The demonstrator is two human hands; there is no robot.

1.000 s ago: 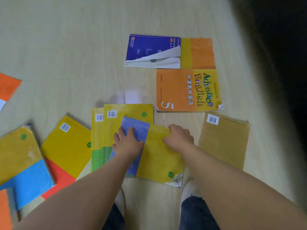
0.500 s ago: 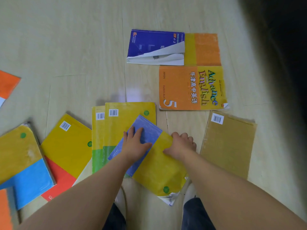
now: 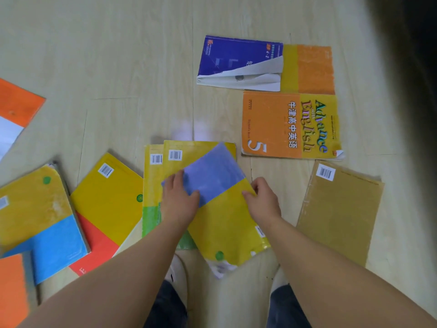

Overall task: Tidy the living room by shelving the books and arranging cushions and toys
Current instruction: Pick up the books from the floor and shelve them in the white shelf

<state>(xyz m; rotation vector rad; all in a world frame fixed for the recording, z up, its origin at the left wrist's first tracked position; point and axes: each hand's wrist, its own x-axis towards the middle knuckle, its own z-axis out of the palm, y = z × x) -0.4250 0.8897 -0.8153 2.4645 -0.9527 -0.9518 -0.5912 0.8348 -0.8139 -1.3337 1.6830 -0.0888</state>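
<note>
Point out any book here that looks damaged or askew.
The purple book at the top has its cover folded back, white pages showing. The blue-and-yellow book lies skewed across the yellow-green books, its near corner frayed.

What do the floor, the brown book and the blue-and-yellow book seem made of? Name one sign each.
Floor: pale wood-look planks, perhaps laminate; seams, soft sheen.
Brown book: matt kraft-like paper cover; dull, wrinkled edge.
Blue-and-yellow book: paper, glossy maybe plastic-wrapped cover; hazy glare, tattered corner.
</note>
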